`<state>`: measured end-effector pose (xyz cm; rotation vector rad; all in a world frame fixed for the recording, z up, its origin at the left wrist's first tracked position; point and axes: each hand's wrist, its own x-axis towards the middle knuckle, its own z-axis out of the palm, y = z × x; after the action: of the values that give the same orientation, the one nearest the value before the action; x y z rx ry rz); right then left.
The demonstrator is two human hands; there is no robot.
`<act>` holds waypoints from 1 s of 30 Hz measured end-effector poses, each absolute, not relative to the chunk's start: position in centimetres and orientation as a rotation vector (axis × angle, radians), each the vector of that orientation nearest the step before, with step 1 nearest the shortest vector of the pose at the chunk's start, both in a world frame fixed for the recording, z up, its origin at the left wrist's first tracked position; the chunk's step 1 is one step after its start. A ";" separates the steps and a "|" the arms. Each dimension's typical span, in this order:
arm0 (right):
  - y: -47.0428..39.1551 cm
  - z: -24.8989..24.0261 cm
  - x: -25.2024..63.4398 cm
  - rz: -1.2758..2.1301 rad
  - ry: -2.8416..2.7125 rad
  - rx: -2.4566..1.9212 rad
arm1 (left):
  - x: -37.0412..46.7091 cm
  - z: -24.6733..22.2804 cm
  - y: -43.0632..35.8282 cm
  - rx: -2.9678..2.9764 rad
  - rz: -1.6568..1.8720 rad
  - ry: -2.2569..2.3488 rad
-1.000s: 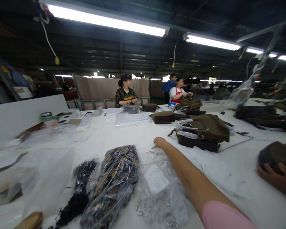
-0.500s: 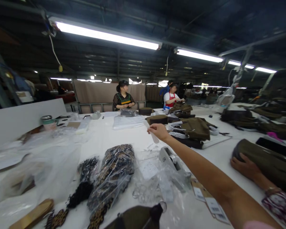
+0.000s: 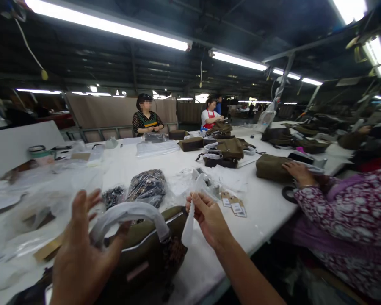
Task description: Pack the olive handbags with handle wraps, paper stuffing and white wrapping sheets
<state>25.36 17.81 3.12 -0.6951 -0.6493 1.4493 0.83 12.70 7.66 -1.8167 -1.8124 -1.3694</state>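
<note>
An olive-green handbag (image 3: pixel 146 250) stands close in front of me, its looped handle (image 3: pixel 130 209) wrapped in white material. At the bag's left side my left hand (image 3: pixel 85 245) is raised with its fingers spread and nothing in them. Beside the bag's right end, my right hand (image 3: pixel 209 216) pinches a thin white strip (image 3: pixel 189 224) between thumb and fingers. The strip hangs down next to the bag, and its upper end rises above my fingers. A dark, beaded-looking ornament (image 3: pixel 174 254) hangs on the bag's right side.
Plastic-wrapped leopard-print items (image 3: pixel 147 186) and cardboard tags (image 3: pixel 233 203) lie beyond the bag. More olive bags (image 3: pixel 225 148) sit further back. A person in a patterned sleeve (image 3: pixel 336 203) touches an olive bag (image 3: pixel 268 167) at right. Two people work across the table.
My right hand has drawn back toward me with the white strip. My left hand has come into view, open. The handbag now shows much more fully, and the view has turned right.
</note>
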 end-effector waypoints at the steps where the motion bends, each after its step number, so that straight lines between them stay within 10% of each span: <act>1: 17.0 2.5 24.8 1.451 -0.541 -0.652 | 0.6 7.2 12.0 -1.816 -1.380 -1.595; 7: 14.8 0.4 23.9 1.377 -0.331 -0.613 | 1.7 3.2 8.0 -2.360 -0.935 -0.486; 24: 8.3 -3.6 27.8 1.419 -0.894 -1.024 | 7.8 0.0 9.0 -2.714 -1.756 -2.320; 30: 5.2 -3.6 29.1 0.402 -1.478 -1.063 | 8.2 1.2 9.0 -2.814 -1.384 -2.140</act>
<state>29.14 5.24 -3.60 -1.0626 -1.4783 0.4020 8.19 9.02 1.21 -2.8143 -2.1403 -1.3842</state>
